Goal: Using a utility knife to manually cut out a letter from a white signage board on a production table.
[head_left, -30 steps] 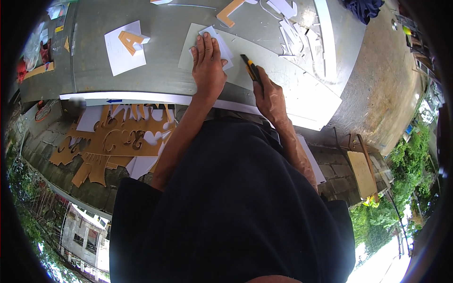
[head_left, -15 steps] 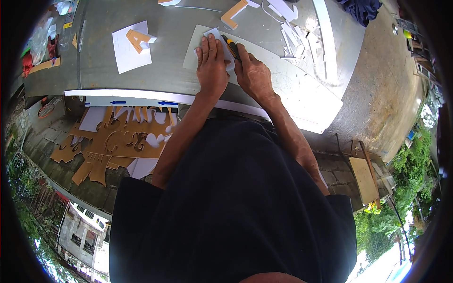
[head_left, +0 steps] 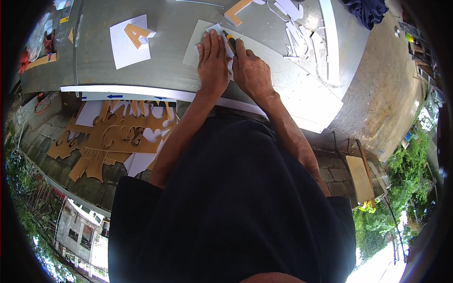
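Observation:
My left hand (head_left: pixel 213 63) lies flat, fingers stretched forward, pressing a small white piece of board (head_left: pixel 213 28) onto a larger pale sheet (head_left: pixel 302 89). Close to its right side, my right hand (head_left: pixel 253 70) is closed around a yellow-and-black utility knife (head_left: pixel 230 41). The knife points forward and left, along the right edge of the white piece. Its blade tip is too small to make out clearly. My fingers hide much of the white piece.
On the grey table (head_left: pixel 94 70) are a tan letter-shaped cutout (head_left: pixel 136 36) on white paper (head_left: pixel 131 54), another tan cutout (head_left: pixel 236 13) and white offcuts (head_left: pixel 298 40). Dark cloth (head_left: pixel 365 14) lies far right. Below the table's near edge are brown cut-out sheets (head_left: pixel 113 137).
The view has shifted slightly, moving the table things a little up the picture. Both hands keep nearly the same place on the pale sheet, with the knife still in my right hand.

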`<state>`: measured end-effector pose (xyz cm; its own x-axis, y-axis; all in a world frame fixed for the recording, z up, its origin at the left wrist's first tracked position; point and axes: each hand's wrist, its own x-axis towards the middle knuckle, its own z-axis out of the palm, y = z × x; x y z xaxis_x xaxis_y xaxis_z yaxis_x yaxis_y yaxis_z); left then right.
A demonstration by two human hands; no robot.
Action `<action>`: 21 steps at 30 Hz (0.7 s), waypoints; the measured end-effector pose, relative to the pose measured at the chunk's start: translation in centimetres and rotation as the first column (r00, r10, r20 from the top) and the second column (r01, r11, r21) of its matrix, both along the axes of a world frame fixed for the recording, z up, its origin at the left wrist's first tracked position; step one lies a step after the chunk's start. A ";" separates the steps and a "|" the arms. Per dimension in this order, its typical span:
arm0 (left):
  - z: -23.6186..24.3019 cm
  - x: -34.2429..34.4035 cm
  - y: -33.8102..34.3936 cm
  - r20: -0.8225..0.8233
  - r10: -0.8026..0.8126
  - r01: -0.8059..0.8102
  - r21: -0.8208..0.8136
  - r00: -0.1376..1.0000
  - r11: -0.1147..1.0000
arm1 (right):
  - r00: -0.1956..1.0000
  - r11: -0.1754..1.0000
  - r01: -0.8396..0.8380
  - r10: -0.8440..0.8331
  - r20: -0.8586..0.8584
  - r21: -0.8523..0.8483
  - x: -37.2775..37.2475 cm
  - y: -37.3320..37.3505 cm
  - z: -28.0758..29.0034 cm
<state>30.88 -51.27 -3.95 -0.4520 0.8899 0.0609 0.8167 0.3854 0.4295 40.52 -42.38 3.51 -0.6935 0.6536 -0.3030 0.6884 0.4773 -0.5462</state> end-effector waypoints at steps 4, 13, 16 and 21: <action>0.0 0.2 0.1 -0.005 0.005 -0.005 -0.031 1.000 1.000 | 0.999 1.000 -0.011 0.011 0.034 0.001 -0.3 0.3 0.4; -0.2 -0.1 0.2 0.056 0.016 -0.019 0.055 0.998 0.998 | 0.993 0.995 -0.010 -0.001 0.115 0.101 2.7 -3.0 0.8; -0.1 0.4 -0.2 0.065 0.016 -0.020 0.056 0.998 0.998 | 0.993 0.988 -0.038 0.021 0.114 0.149 4.0 -4.0 0.9; -0.5 -0.1 0.2 0.060 0.011 -0.015 0.067 0.998 0.998 | 0.994 0.993 -0.023 0.010 0.110 0.120 5.2 -4.0 0.7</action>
<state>30.74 -51.07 -4.43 -0.4680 0.8788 0.0935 0.7841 0.3641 0.5026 45.68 -46.38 4.17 -0.6716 0.6789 -0.2969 0.7322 0.5467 -0.4063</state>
